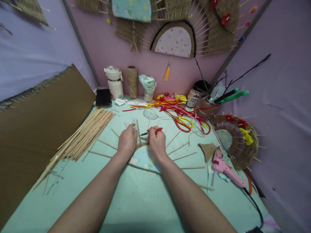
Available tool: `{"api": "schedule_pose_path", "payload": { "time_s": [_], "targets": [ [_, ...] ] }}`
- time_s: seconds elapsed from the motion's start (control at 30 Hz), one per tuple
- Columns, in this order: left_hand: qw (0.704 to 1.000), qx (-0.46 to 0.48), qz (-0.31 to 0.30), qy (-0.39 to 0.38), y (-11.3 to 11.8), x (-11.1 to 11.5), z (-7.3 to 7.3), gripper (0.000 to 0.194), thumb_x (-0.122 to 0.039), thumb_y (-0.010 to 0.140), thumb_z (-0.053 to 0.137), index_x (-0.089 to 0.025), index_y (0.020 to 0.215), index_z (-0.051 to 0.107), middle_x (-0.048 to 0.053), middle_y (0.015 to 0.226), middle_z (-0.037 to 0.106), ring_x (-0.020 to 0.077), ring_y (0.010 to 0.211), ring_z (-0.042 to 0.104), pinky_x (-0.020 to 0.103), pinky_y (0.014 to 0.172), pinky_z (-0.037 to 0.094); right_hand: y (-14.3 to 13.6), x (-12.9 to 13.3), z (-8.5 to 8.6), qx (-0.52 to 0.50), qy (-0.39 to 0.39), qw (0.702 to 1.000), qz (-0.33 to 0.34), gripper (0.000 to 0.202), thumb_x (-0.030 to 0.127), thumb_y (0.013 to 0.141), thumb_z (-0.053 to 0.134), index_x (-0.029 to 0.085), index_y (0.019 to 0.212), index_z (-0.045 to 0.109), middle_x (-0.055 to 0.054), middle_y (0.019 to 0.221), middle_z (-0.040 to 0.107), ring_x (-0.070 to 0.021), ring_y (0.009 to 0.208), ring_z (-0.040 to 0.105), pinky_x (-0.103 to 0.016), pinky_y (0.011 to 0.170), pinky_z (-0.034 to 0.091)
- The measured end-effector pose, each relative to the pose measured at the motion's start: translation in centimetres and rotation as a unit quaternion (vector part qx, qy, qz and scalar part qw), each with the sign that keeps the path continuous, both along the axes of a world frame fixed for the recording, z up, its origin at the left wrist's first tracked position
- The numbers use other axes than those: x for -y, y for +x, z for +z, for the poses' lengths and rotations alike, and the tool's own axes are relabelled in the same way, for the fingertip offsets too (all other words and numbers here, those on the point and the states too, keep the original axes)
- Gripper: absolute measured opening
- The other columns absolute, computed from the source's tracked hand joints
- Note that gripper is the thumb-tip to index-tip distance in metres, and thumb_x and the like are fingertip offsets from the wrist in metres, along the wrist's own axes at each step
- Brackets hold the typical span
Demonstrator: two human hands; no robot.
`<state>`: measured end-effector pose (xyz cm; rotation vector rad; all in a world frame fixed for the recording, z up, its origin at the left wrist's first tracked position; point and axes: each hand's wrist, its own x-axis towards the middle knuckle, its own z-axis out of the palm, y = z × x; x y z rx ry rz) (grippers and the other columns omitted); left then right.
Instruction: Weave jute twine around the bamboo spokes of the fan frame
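My left hand (127, 142) is closed on a clear ruler (134, 122), which lies beside a thin wooden stick (138, 131). In my right hand (157, 142) is a red pen (158, 129), its dark tip pointing left toward that stick. Beneath both hands lies a half-round piece covered in floral fabric (143, 160), with a brown curved edge and sticks fanning out around it. My forearms cover part of the piece and some of the sticks. Whether the pen tip touches the stick I cannot tell.
A bundle of wooden sticks (85, 136) lies left, near a large cardboard sheet (43, 139). Colourful pipe cleaners (170, 108), scissors (183, 124) and a protractor (150, 114) lie behind. At right are a pink glue gun (227, 168) with its cord and a decorated woven ring (251, 150).
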<state>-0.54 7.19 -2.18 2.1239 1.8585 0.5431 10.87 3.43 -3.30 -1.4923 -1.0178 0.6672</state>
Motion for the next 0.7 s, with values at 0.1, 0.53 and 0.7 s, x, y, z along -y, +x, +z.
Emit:
{"api": "schedule_pose_path", "payload": {
  "time_s": [0.1, 0.53, 0.7],
  "targets": [
    [1.0, -0.002, 0.001, -0.003, -0.01, -0.06, -0.08, 0.041, -0.024, 0.087, 0.037, -0.014, 0.124, 0.052, 0.012, 0.1, 0.069, 0.025, 0.097, 0.063, 0.034, 0.084, 0.045, 0.02, -0.03, -0.03, 0.005, -0.003, 1.0, 0.0, 0.03, 0.036, 0.086, 0.039, 0.02, 0.066, 0.055, 0.005, 0.046, 0.046, -0.0144, 0.048, 0.044, -0.025, 0.054, 0.035],
    [1.0, 0.003, 0.001, -0.004, 0.01, -0.02, -0.02, 0.042, -0.024, 0.087, 0.037, -0.014, 0.124, 0.052, 0.013, 0.1, 0.069, 0.0265, 0.096, 0.063, 0.035, 0.083, 0.045, 0.01, 0.04, -0.05, 0.007, 0.0, 1.0, 0.002, 0.03, 0.037, 0.086, 0.039, 0.02, 0.068, 0.055, 0.005, 0.047, 0.047, -0.0141, 0.049, 0.044, -0.025, 0.054, 0.035],
    [1.0, 0.002, 0.003, -0.003, 0.02, 0.01, -0.01, 0.041, -0.024, 0.087, 0.037, -0.015, 0.124, 0.052, 0.011, 0.099, 0.069, 0.0248, 0.097, 0.063, 0.033, 0.084, 0.045, 0.05, -0.05, -0.12, 0.008, -0.001, 1.0, 0.001, 0.029, 0.035, 0.085, 0.038, 0.02, 0.067, 0.055, 0.005, 0.046, 0.046, -0.0143, 0.048, 0.044, -0.025, 0.052, 0.034]
  ]
}}
